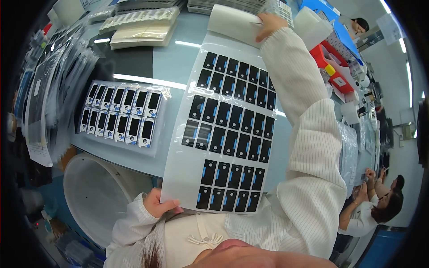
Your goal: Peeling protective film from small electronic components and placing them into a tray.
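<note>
A long white backing sheet [181,172] with rows of black rectangular stickers with blue tabs stretches across the table toward me. At its near left corner my left hand [161,204] is closed, the thumb on top of the sheet's edge. My right hand [271,26] reaches to the far end, fingers bent at the curled-over part of the sheet [230,22]. A thin dark tip shows by those fingers; I cannot make out what it is. To the left lies a clear tray [161,129] with two rows of small white-framed parts with black screens [119,99].
Stacked pale trays [140,35] stand at the far left, and hanging plastic sheets [44,102] line the left side. Below the table edge is a round white bin [91,196]. A red box [333,73] and a white roll [313,27] stand right. Co-workers sit at right.
</note>
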